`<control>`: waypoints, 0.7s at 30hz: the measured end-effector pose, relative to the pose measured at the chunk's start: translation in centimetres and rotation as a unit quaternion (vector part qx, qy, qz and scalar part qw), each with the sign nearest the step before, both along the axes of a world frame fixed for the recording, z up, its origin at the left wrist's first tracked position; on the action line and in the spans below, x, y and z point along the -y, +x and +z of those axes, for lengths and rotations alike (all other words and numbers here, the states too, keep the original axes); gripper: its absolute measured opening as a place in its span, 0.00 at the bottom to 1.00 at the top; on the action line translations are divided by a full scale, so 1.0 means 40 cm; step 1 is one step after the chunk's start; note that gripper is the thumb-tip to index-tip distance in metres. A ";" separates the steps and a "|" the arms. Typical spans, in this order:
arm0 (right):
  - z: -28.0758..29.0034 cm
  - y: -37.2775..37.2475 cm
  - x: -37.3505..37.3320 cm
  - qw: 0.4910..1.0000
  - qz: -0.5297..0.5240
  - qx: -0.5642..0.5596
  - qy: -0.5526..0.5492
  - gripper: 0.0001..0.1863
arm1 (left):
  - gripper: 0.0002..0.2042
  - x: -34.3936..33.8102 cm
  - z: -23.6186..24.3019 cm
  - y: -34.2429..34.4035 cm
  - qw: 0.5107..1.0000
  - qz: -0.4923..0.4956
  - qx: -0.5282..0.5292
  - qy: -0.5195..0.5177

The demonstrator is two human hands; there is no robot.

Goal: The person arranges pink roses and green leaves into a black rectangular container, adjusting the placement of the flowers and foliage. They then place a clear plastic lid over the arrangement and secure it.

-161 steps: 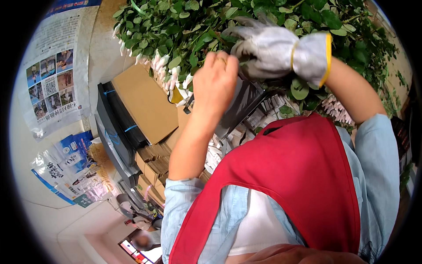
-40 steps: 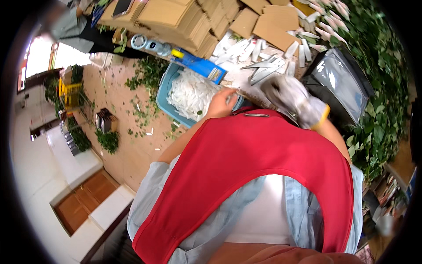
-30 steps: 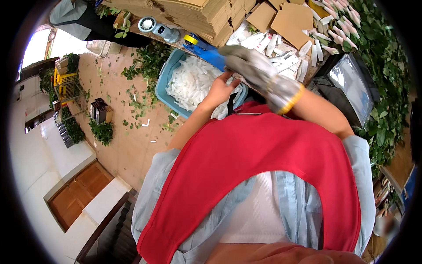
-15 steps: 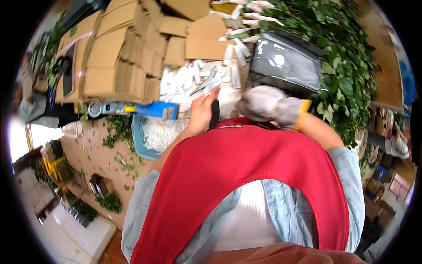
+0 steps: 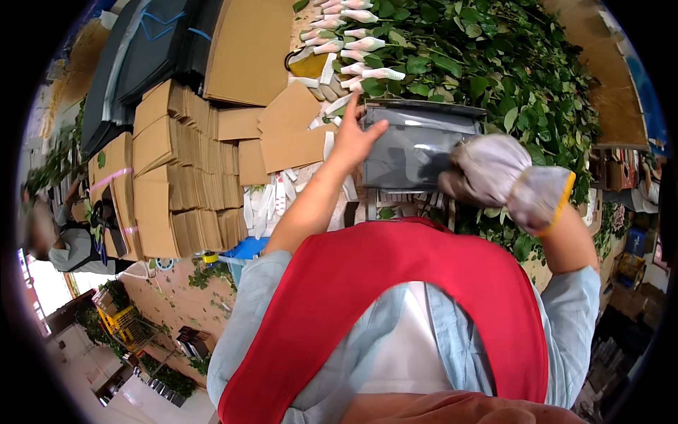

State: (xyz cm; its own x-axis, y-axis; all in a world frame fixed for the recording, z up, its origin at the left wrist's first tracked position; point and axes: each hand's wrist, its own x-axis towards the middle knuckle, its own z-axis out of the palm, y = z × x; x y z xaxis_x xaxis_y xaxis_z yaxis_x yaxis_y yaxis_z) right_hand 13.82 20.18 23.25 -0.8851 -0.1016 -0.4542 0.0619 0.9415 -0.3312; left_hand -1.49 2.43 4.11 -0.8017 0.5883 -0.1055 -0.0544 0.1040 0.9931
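Observation:
My bare left hand [image 5: 355,138] is stretched forward with its fingers apart, the fingertips touching the left edge of a grey plastic sleeve stack [image 5: 413,152] on the table. My right hand [image 5: 494,175], in a grey-white glove with a yellow cuff, is curled into a fist over the sleeve stack's right edge. What lies under its fingers is hidden. Beyond the sleeves is a heap of green leafy stems [image 5: 487,63] with white net-wrapped buds [image 5: 353,42] pointing left. I wear a red apron over a light blue shirt.
Stacks of folded cardboard [image 5: 176,184] and loose cardboard flats [image 5: 289,131] fill the left. Dark sheets [image 5: 148,49] lie at the far left. White strips [image 5: 265,201] litter the table. A blue bin [image 5: 247,249] sits below. Another person [image 5: 63,240] crouches at the left edge.
My view has swung up from the floor and blue bin to the table. My left hand has reached forward to the grey sleeves, and my gloved right hand has moved to their right edge.

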 end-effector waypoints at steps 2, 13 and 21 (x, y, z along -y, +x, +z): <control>-0.027 -0.010 0.019 0.987 0.021 -0.159 -0.027 0.27 | 0.31 0.003 -0.047 -0.037 0.966 -0.064 0.202 0.146; -0.221 -0.080 0.154 0.929 0.119 -0.333 -0.109 0.20 | 0.17 0.119 -0.055 -0.018 0.993 0.006 0.109 -0.054; -0.203 -0.080 0.223 0.935 0.213 -0.243 -0.146 0.22 | 0.14 0.168 -0.237 0.064 0.909 0.089 0.395 0.095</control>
